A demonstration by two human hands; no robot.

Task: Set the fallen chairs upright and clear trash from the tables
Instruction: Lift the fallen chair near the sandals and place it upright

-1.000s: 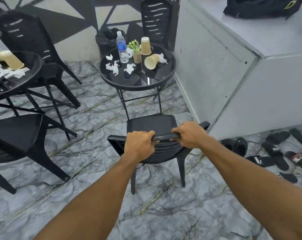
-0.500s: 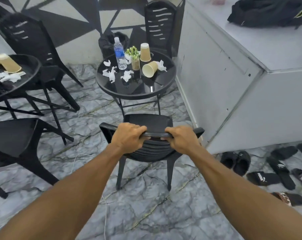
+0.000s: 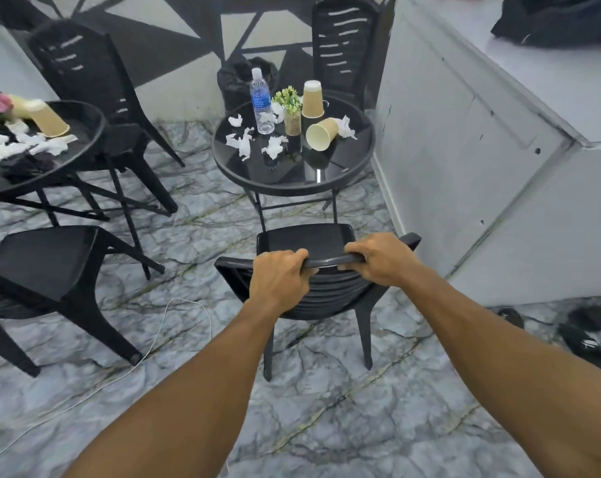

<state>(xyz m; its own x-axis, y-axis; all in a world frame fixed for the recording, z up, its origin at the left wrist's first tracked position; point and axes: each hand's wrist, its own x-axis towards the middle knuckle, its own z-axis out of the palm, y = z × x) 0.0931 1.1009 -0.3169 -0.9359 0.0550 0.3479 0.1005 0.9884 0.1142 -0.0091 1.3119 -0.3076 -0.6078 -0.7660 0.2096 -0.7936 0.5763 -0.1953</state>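
Observation:
A black plastic chair (image 3: 309,241) stands upright on its legs in front of me. My left hand (image 3: 278,279) and my right hand (image 3: 382,258) both grip the top rail of its backrest. Beyond it is a round black glass table (image 3: 326,177) carrying a water bottle (image 3: 261,101), one upright paper cup turned upside down (image 3: 312,99), one tipped paper cup (image 3: 321,133), a small potted plant (image 3: 290,110) and several crumpled tissues (image 3: 240,143). A second round table (image 3: 85,132) at the left holds a tipped paper cup (image 3: 49,119) and more tissues.
Three more black chairs stand around: near left (image 3: 47,257), back left (image 3: 85,74) and behind the table (image 3: 342,46). A white counter (image 3: 499,132) fills the right side. A black bin bag (image 3: 237,77) sits by the wall, sandals (image 3: 582,336) lie right, and a white cable (image 3: 175,315) crosses the floor.
The chair in my hands shifted slightly left and back again and now stands close to the table. Both hands kept their grip on the backrest.

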